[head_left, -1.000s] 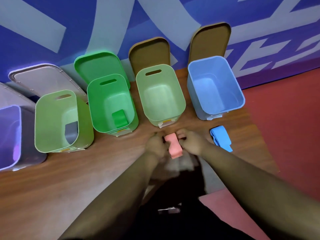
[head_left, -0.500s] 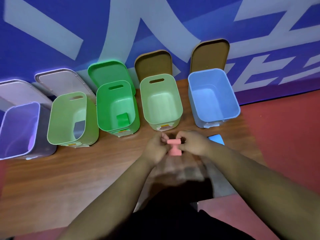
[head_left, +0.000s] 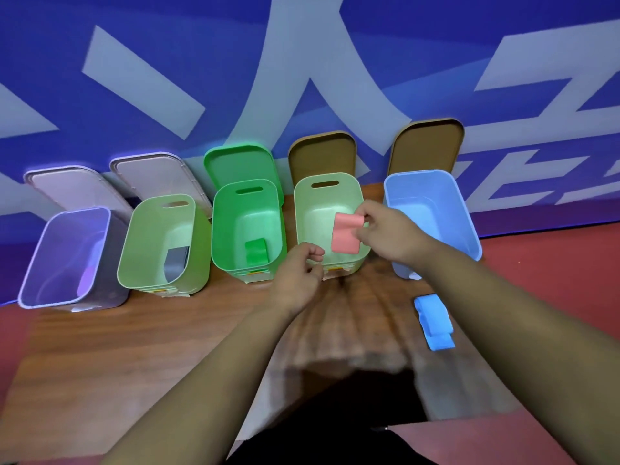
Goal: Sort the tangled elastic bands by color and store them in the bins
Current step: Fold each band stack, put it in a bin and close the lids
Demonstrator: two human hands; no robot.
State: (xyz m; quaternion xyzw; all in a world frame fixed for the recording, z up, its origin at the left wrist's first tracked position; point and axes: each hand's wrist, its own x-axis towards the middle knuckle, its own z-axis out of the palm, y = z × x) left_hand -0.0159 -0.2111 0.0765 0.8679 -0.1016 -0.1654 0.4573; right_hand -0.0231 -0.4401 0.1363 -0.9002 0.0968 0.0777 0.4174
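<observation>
My right hand (head_left: pixel 389 231) pinches the top of a folded pink band (head_left: pixel 345 233), which hangs over the pale green bin (head_left: pixel 327 199). Below and to the left, my left hand (head_left: pixel 298 280) is curled with nothing in it, in front of that bin. A blue band (head_left: pixel 434 322) lies on the wooden table (head_left: pixel 134 340) in front of the blue bin (head_left: pixel 432 213). The bright green bin (head_left: pixel 246 226) holds a green band (head_left: pixel 255 256). A grey band (head_left: pixel 176 265) lies in the light green bin (head_left: pixel 161 243). A purple bin (head_left: pixel 67 256) stands at the far left.
The five bins stand in a row at the table's far edge, their lids (head_left: pixel 426 146) leaning against the blue wall behind them. Red floor (head_left: pixel 553 280) lies to the right of the table.
My right hand has lifted the pink band from the table up over the pale green bin. My left hand has let go of it. The camera has tilted up.
</observation>
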